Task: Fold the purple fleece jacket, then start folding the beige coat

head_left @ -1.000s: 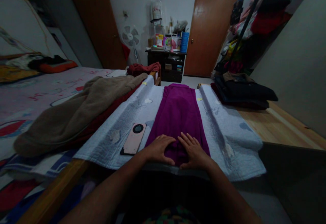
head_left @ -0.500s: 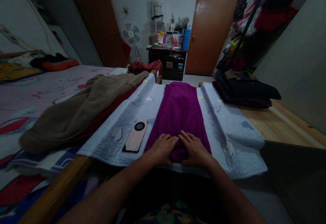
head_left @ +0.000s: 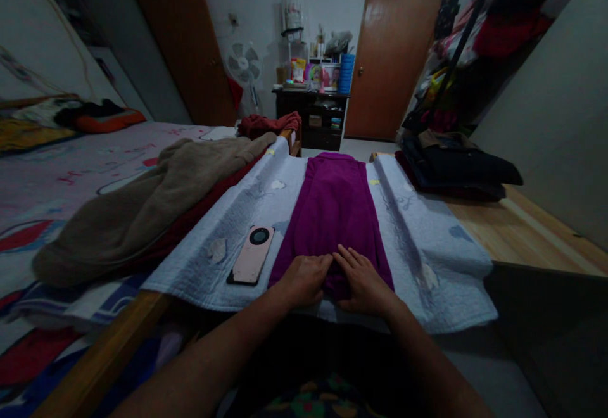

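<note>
Dim bedrm: purple garment (head_left: 338, 202) lies lengthwise on quilted cloth (head_left: 430, 247). L hand (head_left: 310, 278), fingers together, & R hand (head_left: 363, 282), spread a bit, rest on its near end, prob. steadying it; can't tell if L's gripping.

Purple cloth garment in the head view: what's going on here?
A person has their bare left hand and bare right hand on the near end of the long purple cloth garment. It lies spread out on a pale blue quilted cover. A pink rectangular phone with a round black camera ring lies left of it.
</note>
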`<state>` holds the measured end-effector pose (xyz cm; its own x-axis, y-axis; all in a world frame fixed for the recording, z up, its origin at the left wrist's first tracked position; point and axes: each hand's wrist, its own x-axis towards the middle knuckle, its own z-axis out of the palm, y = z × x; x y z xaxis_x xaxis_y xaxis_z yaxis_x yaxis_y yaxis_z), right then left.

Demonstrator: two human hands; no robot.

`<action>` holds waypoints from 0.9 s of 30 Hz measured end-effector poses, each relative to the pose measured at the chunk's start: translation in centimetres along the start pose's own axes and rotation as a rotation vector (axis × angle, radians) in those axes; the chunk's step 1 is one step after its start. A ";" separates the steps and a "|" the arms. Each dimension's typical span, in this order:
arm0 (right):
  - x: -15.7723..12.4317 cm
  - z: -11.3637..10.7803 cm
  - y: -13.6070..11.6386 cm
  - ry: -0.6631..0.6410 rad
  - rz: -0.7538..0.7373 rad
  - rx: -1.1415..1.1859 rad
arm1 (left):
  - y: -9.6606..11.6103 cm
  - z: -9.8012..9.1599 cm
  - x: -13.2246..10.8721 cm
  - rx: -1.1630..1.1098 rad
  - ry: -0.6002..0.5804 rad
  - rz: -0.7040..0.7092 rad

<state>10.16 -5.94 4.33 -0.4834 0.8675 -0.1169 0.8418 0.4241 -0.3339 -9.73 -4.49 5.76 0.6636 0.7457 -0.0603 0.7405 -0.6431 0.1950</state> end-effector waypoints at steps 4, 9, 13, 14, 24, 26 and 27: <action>0.0 0.1 -0.3 0.007 0.033 -0.022 | -0.7 -0.3 0.2 0.013 -0.028 -0.062; 0.7 -1.0 0.1 0.023 -0.011 -0.010 | -1.6 -0.6 0.1 -0.059 -0.025 -0.064; 1.2 -2.0 0.0 0.019 -0.026 -0.022 | -2.6 -0.2 -0.3 -0.187 -0.020 -0.035; 1.2 -2.2 -0.1 0.015 -0.026 -0.027 | -2.8 0.0 -0.4 -0.221 -0.016 -0.018; 1.8 -3.6 -1.3 -0.049 0.009 -0.130 | -1.7 0.1 -1.4 -0.068 0.089 -0.085; 1.8 -3.1 -2.1 -0.025 0.046 -0.188 | -1.4 -0.2 -1.2 -0.034 0.058 -0.083; 1.8 -2.7 -2.6 0.005 0.067 -0.216 | -1.4 -0.3 -1.1 -0.020 0.042 -0.082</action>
<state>7.70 -4.78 7.51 -0.4235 0.8969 -0.1273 0.9043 0.4105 -0.1170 -11.52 -4.38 5.88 0.5951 0.8029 -0.0356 0.7899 -0.5761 0.2103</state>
